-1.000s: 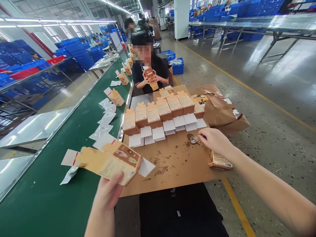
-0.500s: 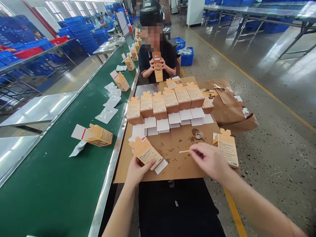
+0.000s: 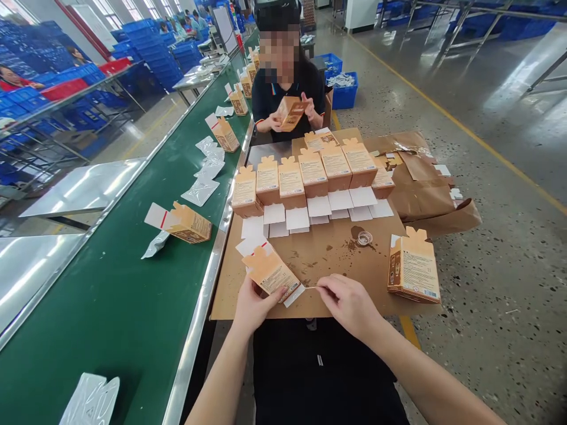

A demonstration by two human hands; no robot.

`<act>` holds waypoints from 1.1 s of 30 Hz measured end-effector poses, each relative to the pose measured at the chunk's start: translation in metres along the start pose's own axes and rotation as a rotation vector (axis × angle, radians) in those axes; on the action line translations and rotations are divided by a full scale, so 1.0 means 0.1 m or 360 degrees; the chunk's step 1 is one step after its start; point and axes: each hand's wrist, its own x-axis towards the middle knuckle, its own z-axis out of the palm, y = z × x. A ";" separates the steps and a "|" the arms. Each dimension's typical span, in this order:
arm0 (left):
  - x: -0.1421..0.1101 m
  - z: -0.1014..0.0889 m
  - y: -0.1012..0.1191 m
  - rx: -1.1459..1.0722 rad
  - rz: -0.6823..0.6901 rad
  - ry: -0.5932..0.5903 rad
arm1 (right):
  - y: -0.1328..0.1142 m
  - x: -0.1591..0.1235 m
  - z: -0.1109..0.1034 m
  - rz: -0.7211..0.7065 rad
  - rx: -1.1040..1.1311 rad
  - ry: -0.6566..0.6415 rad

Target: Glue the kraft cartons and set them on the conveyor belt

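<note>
My left hand (image 3: 254,304) is closed around a tan and brown printed carton (image 3: 275,274), which is tilted with its top flaps pointing up and left. A white end flap (image 3: 293,297) sticks out at the carton's lower right end. Between the fingertips of my right hand (image 3: 348,304) is a thin cotton swab (image 3: 311,287), its tip at that white flap; whether it touches I cannot tell. Beyond my right hand, a small clear dish (image 3: 364,238) sits on the stained cardboard sheet (image 3: 323,254).
Several cartons (image 3: 291,180) lie in a row across the cardboard, white flaps towards me. Another carton (image 3: 415,268) rests at the right edge. On the left, a green conveyor belt (image 3: 133,319) carries cartons and silvery pouches (image 3: 201,190). A co-worker (image 3: 287,88) opposite handles a carton.
My left hand has brought the carton from over the belt to above the cardboard. My right hand has moved the swab from the dish to the carton's end flap.
</note>
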 end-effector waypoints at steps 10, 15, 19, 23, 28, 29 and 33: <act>-0.35 0.22 -0.26 0.0398 0.0304 0.0200 | -0.14 -0.31 -0.46 0.0215 0.0073 0.0194; -0.26 0.00 -0.15 0.0613 0.0379 0.0355 | -0.15 -0.34 -0.40 0.0175 0.0149 0.0243; -0.11 -0.75 -0.10 0.0843 0.0186 0.0877 | -0.12 -0.36 -0.40 0.0136 0.0179 0.0344; -0.01 -1.52 -0.21 0.0806 -0.0084 0.1374 | -0.11 -0.37 -0.41 0.0128 0.0164 0.0362; 0.22 -1.84 -0.26 0.0546 -0.0259 0.1487 | -0.12 -0.29 -0.36 0.0119 0.0195 0.0259; 0.26 -1.85 -0.23 0.0522 -0.0300 0.1459 | -0.12 -0.26 -0.35 0.0107 0.0206 0.0243; 0.26 -1.81 -0.15 0.0314 -0.0204 0.1307 | -0.09 -0.21 -0.38 0.0089 0.0229 0.0240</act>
